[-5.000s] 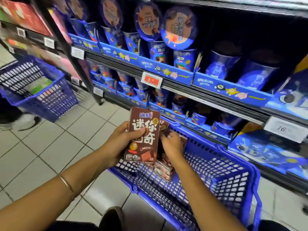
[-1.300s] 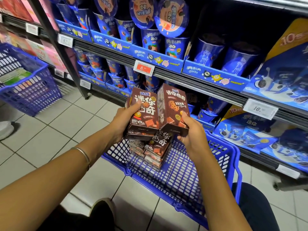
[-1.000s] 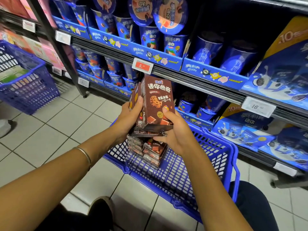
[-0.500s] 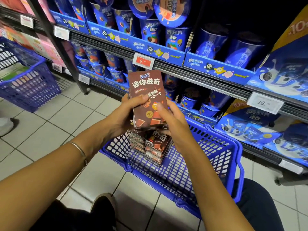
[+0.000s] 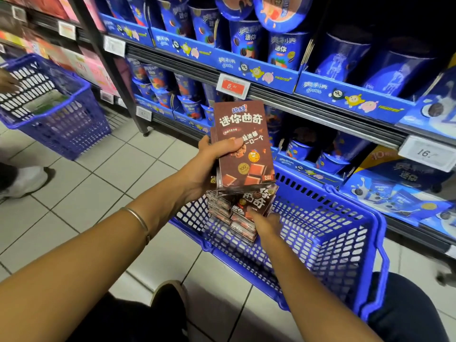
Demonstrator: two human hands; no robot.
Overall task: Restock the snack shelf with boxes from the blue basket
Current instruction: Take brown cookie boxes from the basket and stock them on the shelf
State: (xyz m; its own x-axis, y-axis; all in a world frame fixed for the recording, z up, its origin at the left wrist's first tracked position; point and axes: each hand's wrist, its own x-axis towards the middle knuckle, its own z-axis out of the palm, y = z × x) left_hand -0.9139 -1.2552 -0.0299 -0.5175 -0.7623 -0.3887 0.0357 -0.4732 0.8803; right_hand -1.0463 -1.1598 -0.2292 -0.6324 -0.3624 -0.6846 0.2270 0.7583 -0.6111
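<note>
From the head view, your left hand [image 5: 206,166] holds a small upright bundle of brown boxes [image 5: 244,146] above the near-left corner of the blue basket [image 5: 345,245]. Your thumb lies across the front face of the front box and the other fingers wrap behind, clamped on the bundle; how many boxes sit behind the front one cannot be told exactly.

Just below those fingers, the remaining stack of brown boxes [image 5: 240,213] stands inside the basket against its left wall. Your right hand [image 5: 265,224] reaches down to this stack, its fingers touching the top box's right edge. Whether they have closed on a box cannot be told, since the fingertips are blurred and partly hidden.

Beyond both hands, the snack shelf [image 5: 308,104] carries rows of blue cups behind blue trays, with a red price tag [image 5: 233,86] straight above your left fingers. Far to the left of your hands, a second blue basket [image 5: 56,112] sits on the tiled floor [image 5: 98,188]. A thin bracelet [image 5: 138,219] circles your left wrist.
</note>
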